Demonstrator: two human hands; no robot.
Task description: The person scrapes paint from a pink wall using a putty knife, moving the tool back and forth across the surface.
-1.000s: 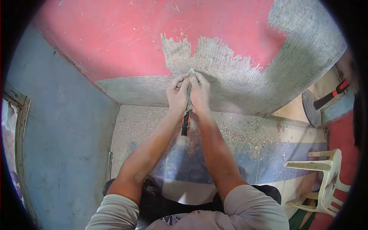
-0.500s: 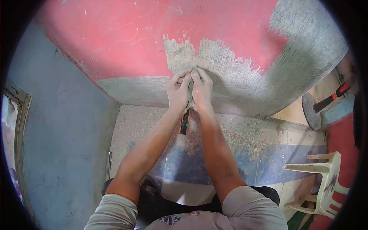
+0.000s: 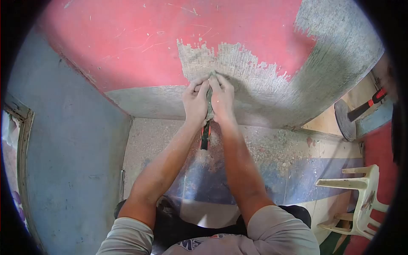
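My left hand [image 3: 196, 102] and my right hand [image 3: 222, 98] are side by side on a dusty scraping tool [image 3: 209, 106], fingers closed round it near its upper end. Its black and orange handle [image 3: 205, 137] hangs below my wrists, pointing down toward the floor. The tool's top end meets the wall at the scraped patch [image 3: 238, 61], where rough grey surface shows amid pink paint [image 3: 140, 46]. How the blade sits between my fingers is partly hidden.
Paint chips and dust lie on the floor [image 3: 272, 157]. A white plastic chair [image 3: 365, 195] lies at the lower right. Behind it on the right, a round grey disc tool [image 3: 345, 120] with a red and black handle leans by the ledge. A blue wall [image 3: 76, 144] borders the left.
Both hands and the tool have shifted very slightly up and left in view, still against the scraped patch. The view itself has moved a little.
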